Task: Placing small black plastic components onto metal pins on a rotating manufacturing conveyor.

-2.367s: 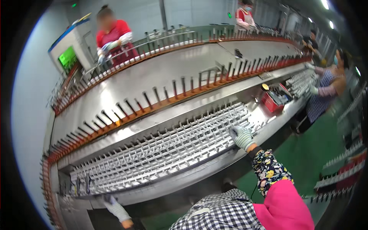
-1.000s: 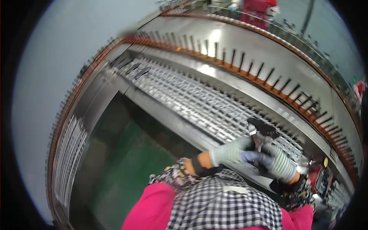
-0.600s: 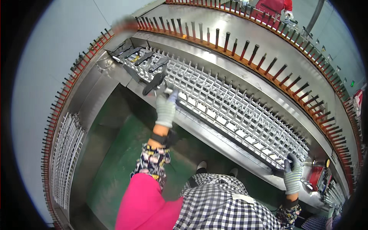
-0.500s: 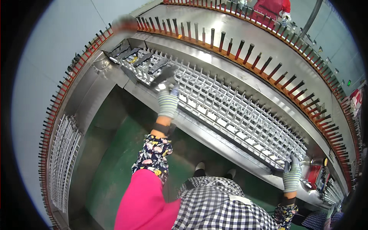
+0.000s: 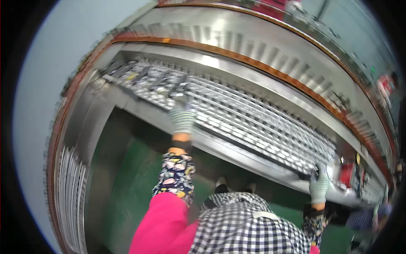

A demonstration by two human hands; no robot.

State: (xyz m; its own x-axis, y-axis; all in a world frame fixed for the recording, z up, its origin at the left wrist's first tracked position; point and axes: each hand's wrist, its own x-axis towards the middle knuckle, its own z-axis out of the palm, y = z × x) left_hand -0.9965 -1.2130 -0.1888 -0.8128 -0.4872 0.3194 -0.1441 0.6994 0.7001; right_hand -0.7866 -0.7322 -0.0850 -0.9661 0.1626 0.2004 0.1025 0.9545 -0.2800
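Observation:
A long silvery metal rack [image 5: 258, 129], built of thin bars with rows of upright pegs, lies in the steel trough in front of me. My left hand [image 5: 183, 118], in a striped grey-green glove, is closed at its left end. At the rack's right end, my right hand [image 5: 319, 185], gloved alike, is closed on the frame. Motion blur smears the fingertips of both. Left of that rack, close to my left hand, a shorter rack section [image 5: 146, 86] carries several dark flat pieces [image 5: 120, 70].
An orange-brown rail [image 5: 237, 51] with upright dark pegs curves behind the steel trough [image 5: 220, 142]. More metal racks [image 5: 69, 194] stand at left. A red box [image 5: 347, 174] sits beyond my right hand. Part of another person [image 5: 363, 218] shows at lower right.
The whole view has shifted and blurred. My hands remain at the two ends of the long rack, and the gap between it and the shorter section looks narrower.

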